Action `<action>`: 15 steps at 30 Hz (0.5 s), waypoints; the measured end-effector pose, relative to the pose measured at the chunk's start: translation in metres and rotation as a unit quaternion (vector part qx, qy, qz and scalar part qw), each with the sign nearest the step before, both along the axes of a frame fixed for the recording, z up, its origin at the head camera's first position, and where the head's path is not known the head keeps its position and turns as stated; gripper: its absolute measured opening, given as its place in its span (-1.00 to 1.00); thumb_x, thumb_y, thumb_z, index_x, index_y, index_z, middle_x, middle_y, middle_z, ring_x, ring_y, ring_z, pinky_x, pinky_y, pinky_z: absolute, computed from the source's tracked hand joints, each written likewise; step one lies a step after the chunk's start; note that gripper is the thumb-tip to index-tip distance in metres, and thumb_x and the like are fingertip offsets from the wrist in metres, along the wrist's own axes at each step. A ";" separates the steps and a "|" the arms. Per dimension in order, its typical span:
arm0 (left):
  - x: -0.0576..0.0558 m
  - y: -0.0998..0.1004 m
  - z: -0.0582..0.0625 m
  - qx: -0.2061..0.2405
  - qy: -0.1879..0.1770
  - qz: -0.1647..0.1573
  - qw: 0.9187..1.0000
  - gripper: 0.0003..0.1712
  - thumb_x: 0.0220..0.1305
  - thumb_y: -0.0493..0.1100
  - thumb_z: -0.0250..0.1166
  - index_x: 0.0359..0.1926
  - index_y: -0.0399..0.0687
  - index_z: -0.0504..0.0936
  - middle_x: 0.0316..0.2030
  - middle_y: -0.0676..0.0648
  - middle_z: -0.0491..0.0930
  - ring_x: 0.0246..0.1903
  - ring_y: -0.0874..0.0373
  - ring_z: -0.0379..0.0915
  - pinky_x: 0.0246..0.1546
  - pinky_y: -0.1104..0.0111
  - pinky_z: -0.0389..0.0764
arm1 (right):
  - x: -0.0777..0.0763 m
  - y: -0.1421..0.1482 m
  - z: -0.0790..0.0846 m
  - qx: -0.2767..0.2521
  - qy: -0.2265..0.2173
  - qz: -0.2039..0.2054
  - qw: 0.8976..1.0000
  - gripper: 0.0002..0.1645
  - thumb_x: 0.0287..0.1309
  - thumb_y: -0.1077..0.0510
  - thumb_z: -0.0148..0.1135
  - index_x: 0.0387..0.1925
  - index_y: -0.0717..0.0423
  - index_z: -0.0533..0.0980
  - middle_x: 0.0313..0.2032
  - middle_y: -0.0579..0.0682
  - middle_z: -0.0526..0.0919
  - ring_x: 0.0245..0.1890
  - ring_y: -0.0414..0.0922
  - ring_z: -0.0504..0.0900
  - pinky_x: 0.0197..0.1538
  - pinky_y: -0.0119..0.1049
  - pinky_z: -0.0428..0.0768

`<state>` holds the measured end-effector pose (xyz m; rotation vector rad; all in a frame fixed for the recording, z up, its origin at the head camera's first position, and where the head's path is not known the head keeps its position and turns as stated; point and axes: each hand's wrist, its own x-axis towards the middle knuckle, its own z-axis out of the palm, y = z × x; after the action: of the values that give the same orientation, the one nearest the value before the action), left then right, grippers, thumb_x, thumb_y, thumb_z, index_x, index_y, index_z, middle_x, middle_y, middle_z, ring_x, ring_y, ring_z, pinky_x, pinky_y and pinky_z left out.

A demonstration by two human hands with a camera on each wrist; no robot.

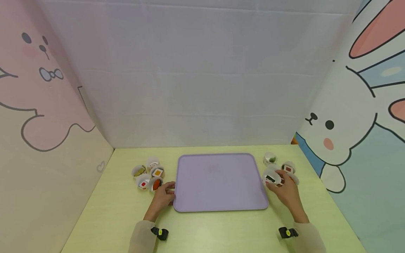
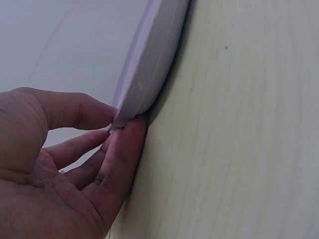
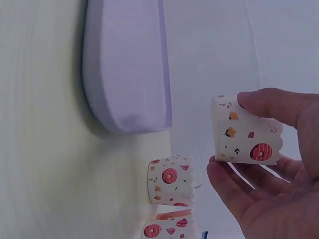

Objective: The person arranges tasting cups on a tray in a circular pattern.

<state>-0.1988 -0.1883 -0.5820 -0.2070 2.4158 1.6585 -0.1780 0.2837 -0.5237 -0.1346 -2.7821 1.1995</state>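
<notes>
The person's left hand (image 1: 164,196) pinches the left edge of a lilac tray (image 1: 218,184) lying on the pale table (image 1: 205,232). Over by the tray's right side, the right hand (image 1: 287,189) grips a patterned paper cup (image 3: 246,130), held up. It partly blocks my view of the neighbouring cups (image 1: 288,168); five filled cups (image 1: 157,172) crowd just beyond the left hand.
</notes>
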 end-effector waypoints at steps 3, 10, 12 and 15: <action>0.000 0.000 0.001 0.003 0.003 0.000 1.000 -0.36 0.06 -0.46 0.22 0.25 -0.29 0.47 0.08 -0.26 0.55 -0.15 0.06 0.53 -0.46 0.23 0.69 | -0.003 -0.004 0.006 0.000 -0.004 0.003 1.000 -0.13 0.15 -0.02 0.36 0.35 0.28 0.22 0.27 0.41 0.37 0.16 0.35 0.49 0.13 0.14 0.55; 0.000 0.000 0.000 0.000 0.003 0.000 1.000 -0.37 0.06 -0.46 0.22 0.24 -0.28 0.47 0.06 -0.25 0.56 -0.19 0.08 0.53 -0.47 0.25 0.69 | -0.010 -0.013 0.016 -0.003 0.009 0.006 1.000 -0.15 0.14 -0.02 0.37 0.35 0.25 0.25 0.19 0.37 0.47 0.12 0.31 0.56 0.05 0.07 0.61; 0.000 0.000 0.000 -0.001 0.004 0.000 1.000 -0.37 0.06 -0.46 0.22 0.24 -0.28 0.48 0.06 -0.24 0.56 -0.20 0.08 0.52 -0.47 0.24 0.69 | -0.012 -0.016 0.019 -0.008 0.009 0.009 1.000 -0.15 0.14 -0.03 0.37 0.35 0.23 0.24 0.17 0.37 0.48 0.10 0.30 0.57 0.02 0.04 0.63; 0.000 0.000 -0.001 -0.003 0.007 -0.001 1.000 -0.36 0.05 -0.47 0.21 0.24 -0.30 0.47 0.07 -0.25 0.56 -0.18 0.07 0.52 -0.48 0.24 0.68 | -0.016 -0.021 0.024 -0.013 0.009 0.014 1.000 -0.13 0.15 -0.06 0.36 0.37 0.20 0.23 0.20 0.37 0.46 0.11 0.30 0.57 0.03 0.06 0.62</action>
<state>-0.1984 -0.1881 -0.5826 -0.1953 2.4307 1.6562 -0.1935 0.2630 -0.4996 -0.0885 -2.7625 1.2386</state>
